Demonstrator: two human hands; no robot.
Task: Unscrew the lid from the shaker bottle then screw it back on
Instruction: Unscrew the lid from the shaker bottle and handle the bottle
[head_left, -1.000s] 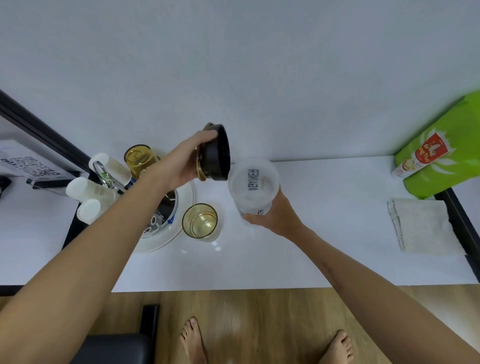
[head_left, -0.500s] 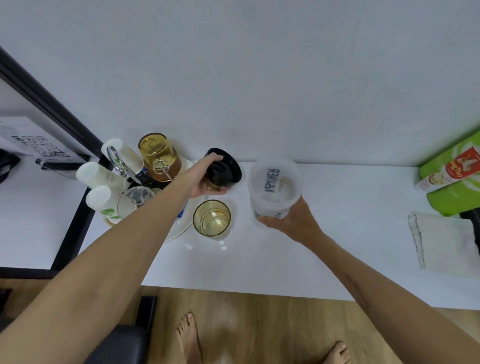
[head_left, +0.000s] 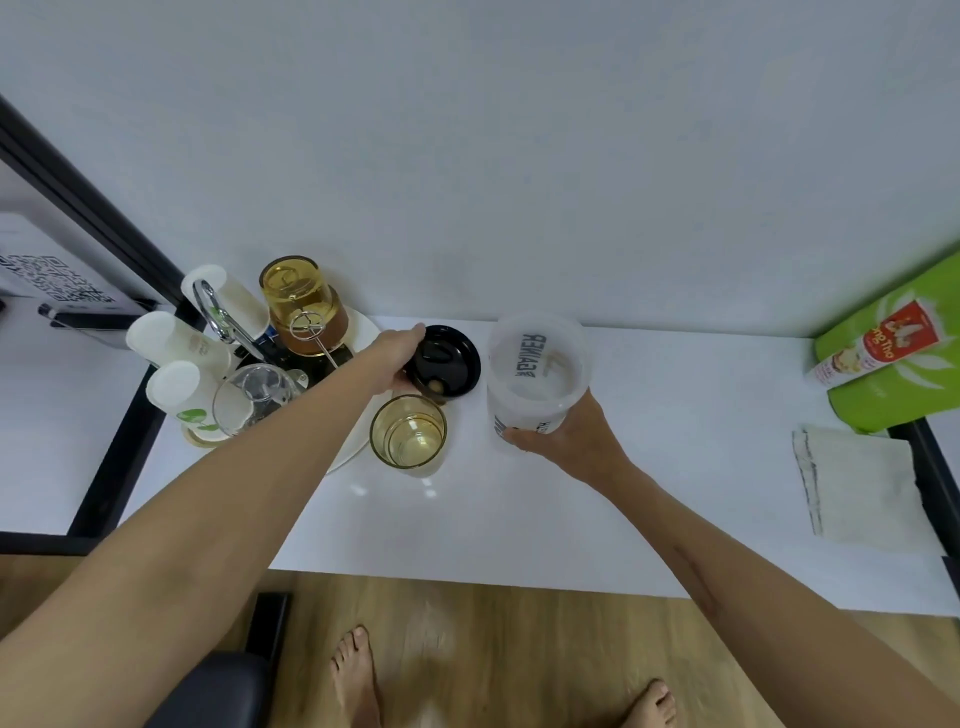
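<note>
The translucent shaker bottle (head_left: 537, 371) stands open-mouthed on the white table, with dark lettering on its wall. My right hand (head_left: 563, 436) grips its lower part from the near side. The black lid (head_left: 445, 361) lies flat, top up, just left of the bottle and behind an amber glass. My left hand (head_left: 400, 356) reaches across the white plate and holds the lid's left edge, fingers curled on it. Lid and bottle are apart by a small gap.
An amber glass (head_left: 409, 431) stands right in front of the lid. A white plate (head_left: 358, 447) at the left carries an inverted amber glass (head_left: 298, 299), a clear jug (head_left: 254, 397) and white cups (head_left: 174, 340). A folded cloth (head_left: 857, 488) and green bag (head_left: 904, 343) lie at the right.
My left hand has lowered the lid from a tilted hold in the air down to the table beside the bottle. The right hand stays on the bottle.
</note>
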